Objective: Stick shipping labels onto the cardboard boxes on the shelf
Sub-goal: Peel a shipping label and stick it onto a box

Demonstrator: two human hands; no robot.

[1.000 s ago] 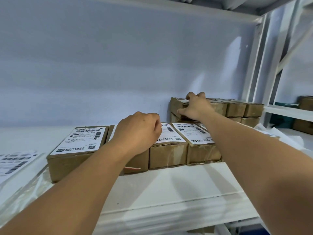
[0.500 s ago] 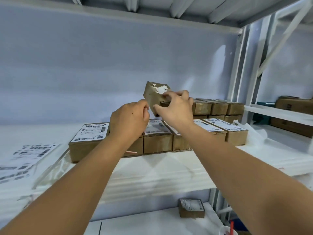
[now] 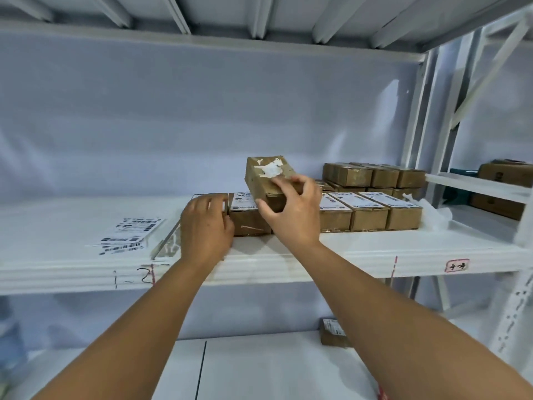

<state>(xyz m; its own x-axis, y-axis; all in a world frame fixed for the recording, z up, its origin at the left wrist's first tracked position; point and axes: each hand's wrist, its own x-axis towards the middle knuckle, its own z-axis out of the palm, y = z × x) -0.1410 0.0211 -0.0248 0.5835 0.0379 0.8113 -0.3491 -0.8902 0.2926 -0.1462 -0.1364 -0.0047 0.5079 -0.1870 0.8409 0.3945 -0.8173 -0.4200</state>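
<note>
My right hand (image 3: pixel 291 210) grips a small cardboard box (image 3: pixel 266 174) with torn white label scraps on top, tilted in the air above the front row. A row of labelled boxes (image 3: pixel 369 210) stands on the white shelf (image 3: pixel 360 249). My left hand (image 3: pixel 206 223) rests on the leftmost box of that row, covering most of it; its fingers are curled over the box's front. A stack of unlabelled boxes (image 3: pixel 375 174) sits behind at the right. Loose shipping labels (image 3: pixel 129 233) lie on the shelf at the left.
A clear plastic sheet (image 3: pixel 167 243) lies beside the labels. Crumpled white backing paper (image 3: pixel 432 215) sits right of the row. One labelled box (image 3: pixel 331 332) rests on the lower shelf. More boxes (image 3: pixel 503 183) fill the neighbouring rack past the white upright (image 3: pixel 415 125).
My right hand lifted a box off the rear stack and carried it forward and left over the row. My left hand slid to the leftmost box. The view pulled back and down.
</note>
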